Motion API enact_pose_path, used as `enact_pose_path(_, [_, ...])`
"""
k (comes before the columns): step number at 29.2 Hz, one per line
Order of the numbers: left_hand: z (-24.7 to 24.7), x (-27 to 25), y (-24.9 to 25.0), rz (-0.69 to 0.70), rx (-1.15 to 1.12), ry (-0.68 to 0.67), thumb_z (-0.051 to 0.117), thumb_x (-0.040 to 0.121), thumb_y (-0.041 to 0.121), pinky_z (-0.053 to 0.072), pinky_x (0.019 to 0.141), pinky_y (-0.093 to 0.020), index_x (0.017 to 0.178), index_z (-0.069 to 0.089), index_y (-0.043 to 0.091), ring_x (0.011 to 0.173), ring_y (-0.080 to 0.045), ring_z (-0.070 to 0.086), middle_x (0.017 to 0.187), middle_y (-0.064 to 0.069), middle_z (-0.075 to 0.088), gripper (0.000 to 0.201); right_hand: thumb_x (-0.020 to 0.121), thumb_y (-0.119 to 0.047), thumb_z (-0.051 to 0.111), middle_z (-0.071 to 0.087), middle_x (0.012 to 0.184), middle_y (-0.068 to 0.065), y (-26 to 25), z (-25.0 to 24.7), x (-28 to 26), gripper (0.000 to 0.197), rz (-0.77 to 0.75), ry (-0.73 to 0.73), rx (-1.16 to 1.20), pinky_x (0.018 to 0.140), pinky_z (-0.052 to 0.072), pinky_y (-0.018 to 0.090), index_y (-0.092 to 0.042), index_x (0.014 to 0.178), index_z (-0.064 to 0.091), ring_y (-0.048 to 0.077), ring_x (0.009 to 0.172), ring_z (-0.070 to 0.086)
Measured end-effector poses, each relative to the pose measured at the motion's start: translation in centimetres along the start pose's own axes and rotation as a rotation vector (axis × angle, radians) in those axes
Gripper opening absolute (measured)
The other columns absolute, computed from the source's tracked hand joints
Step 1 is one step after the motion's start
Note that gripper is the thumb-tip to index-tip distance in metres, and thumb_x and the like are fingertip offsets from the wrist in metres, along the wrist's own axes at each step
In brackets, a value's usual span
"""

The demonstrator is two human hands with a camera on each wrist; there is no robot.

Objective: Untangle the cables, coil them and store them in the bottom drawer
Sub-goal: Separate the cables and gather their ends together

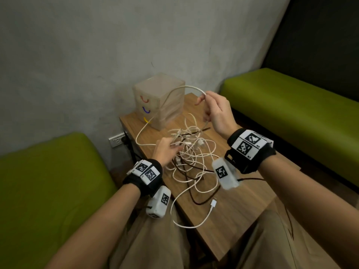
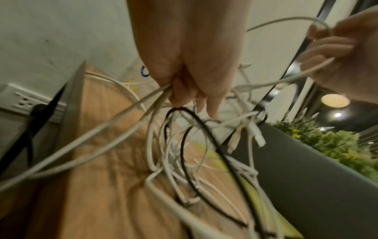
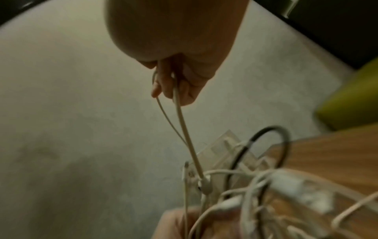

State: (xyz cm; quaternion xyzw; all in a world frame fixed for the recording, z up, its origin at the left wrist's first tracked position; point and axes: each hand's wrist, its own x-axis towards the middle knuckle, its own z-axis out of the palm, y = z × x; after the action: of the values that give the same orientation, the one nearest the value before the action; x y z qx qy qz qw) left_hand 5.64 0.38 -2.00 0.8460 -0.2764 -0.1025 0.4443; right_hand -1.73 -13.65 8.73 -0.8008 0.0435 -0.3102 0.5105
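A tangle of white and dark cables [image 1: 191, 158] lies on the small wooden table [image 1: 239, 214]. My left hand [image 1: 167, 150] grips a bunch of strands at the tangle's left side; in the left wrist view its fingers [image 2: 196, 97] curl round several white cables [image 2: 159, 145]. My right hand [image 1: 215, 111] is raised above the table and pinches one white cable [image 1: 182, 89], which arcs left in front of the translucent drawer box [image 1: 158, 100]. The right wrist view shows that cable [image 3: 184, 129] running down from my fingers [image 3: 174, 85] to a plug in the tangle.
The drawer box has red, blue and yellow handles, the yellow handle [image 1: 146, 120] lowest. Green cushioned benches [image 1: 48, 181] [image 1: 291, 109] flank the table. A wall socket [image 1: 117, 139] with a dark plug sits left of the table. A loose white connector end [image 1: 213, 203] lies near the front.
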Motion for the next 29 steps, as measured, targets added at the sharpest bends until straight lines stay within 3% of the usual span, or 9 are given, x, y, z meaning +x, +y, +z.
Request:
enact_pose_path(4, [-0.8,-0.2,0.8,0.085,-0.207,0.137,0.058,0.086,0.009,0.045,0.064,-0.029,0.081,0.069,0.008,0.064,-0.008,0.058,0.073,-0.006,0.065,0.012,0.095,-0.015,0.028,0.036,0.046,-0.004,-1.4,0.7,0.4,0.028,-0.12,0.174,0.082,0.041,0.033,0.024,-0.013,0.083,0.053,0.012,0.037,0.038])
enact_pose_path(7, [-1.8,-0.7,0.6,0.097,-0.277,0.184,0.052,0.086,-0.002,0.037,0.06,-0.025,0.054,0.056,0.016,0.048,0.001,0.049,0.054,-0.001,0.054,0.037,0.099,-0.013,0.025,0.035,0.05,-0.001,-1.7,0.2,1.3,0.027,-0.094,0.215,0.139,0.039,0.038,0.023,-0.014,0.087,0.05,0.012,0.038,0.047])
enact_pose_path(11, [-4.3,-0.4,1.3,0.061,-0.381,-0.148,0.045,0.091,0.002,0.028,0.037,-0.013,0.052,0.053,0.007,0.029,-0.001,0.034,0.033,0.007,0.045,0.04,0.101,-0.012,0.028,0.044,0.057,0.005,-1.5,0.6,0.6,0.023,0.012,0.051,0.11,0.043,0.051,0.026,-0.01,0.089,0.048,0.016,0.047,0.059])
enact_pose_path(15, [-6.4,0.3,1.1,0.086,-0.384,-0.024,0.044,0.092,0.006,0.022,0.035,-0.021,0.056,0.058,0.006,0.029,-0.002,0.028,0.03,0.008,0.037,0.039,0.099,-0.013,0.035,0.057,0.063,0.008,-0.8,2.5,-0.6,0.016,-0.03,-0.09,0.039,0.051,0.054,0.025,-0.012,0.091,0.049,0.021,0.053,0.063])
enact_pose_path(18, [-6.0,0.1,2.5,0.106,-0.008,-0.239,0.05,0.092,0.022,0.028,0.041,-0.022,0.072,0.067,0.005,0.036,-0.001,0.039,0.043,0.007,0.051,0.031,0.095,-0.009,0.043,0.06,0.074,0.003,0.2,4.7,-0.7,0.013,-0.072,-0.348,-0.284,0.056,0.042,0.015,-0.006,0.096,0.055,0.008,0.06,0.056])
enact_pose_path(23, [-5.4,1.1,1.9,-0.039,-0.363,-0.145,0.044,0.094,0.009,0.022,0.035,-0.016,0.045,0.047,0.017,0.026,-0.002,0.028,0.03,0.008,0.033,0.05,0.091,-0.035,0.052,0.063,0.081,0.005,2.4,5.0,-1.0,0.031,-0.076,-0.486,-0.441,0.062,0.038,0.022,-0.007,0.1,0.06,0.017,0.07,0.054])
enact_pose_path(25, [-5.3,1.0,1.9,-0.066,-0.424,-0.247,0.043,0.096,0.011,0.018,0.032,-0.016,0.058,0.056,0.009,0.028,-0.001,0.024,0.032,0.01,0.029,0.04,0.089,-0.035,0.058,0.055,0.066,-0.003,3.3,4.5,-1.4,0.028,-0.019,-0.472,-0.476,0.054,0.037,0.015,-0.007,0.094,0.061,0.012,0.058,0.048])
enact_pose_path(27, [-5.3,0.8,2.1,-0.083,-0.449,-0.356,0.04,0.097,0.012,0.016,0.031,-0.015,0.093,0.058,-0.004,0.03,-0.001,0.022,0.036,0.012,0.028,0.024,0.087,-0.029,0.062,0.05,0.057,-0.01,3.9,4.0,-1.4,0.018,-0.001,-0.459,-0.516,0.051,0.036,0.013,-0.012,0.079,0.061,0.005,0.051,0.045])
enact_pose_path(29, [-5.3,0.9,2.2,-0.081,-0.442,-0.374,0.04,0.097,0.013,0.016,0.031,-0.015,0.101,0.06,-0.007,0.03,-0.001,0.021,0.037,0.013,0.026,0.028,0.088,-0.027,0.061,0.048,0.053,-0.007,4.1,3.5,-1.1,0.026,-0.006,-0.449,-0.565,0.05,0.034,0.017,-0.019,0.064,0.054,0.002,0.048,0.041])
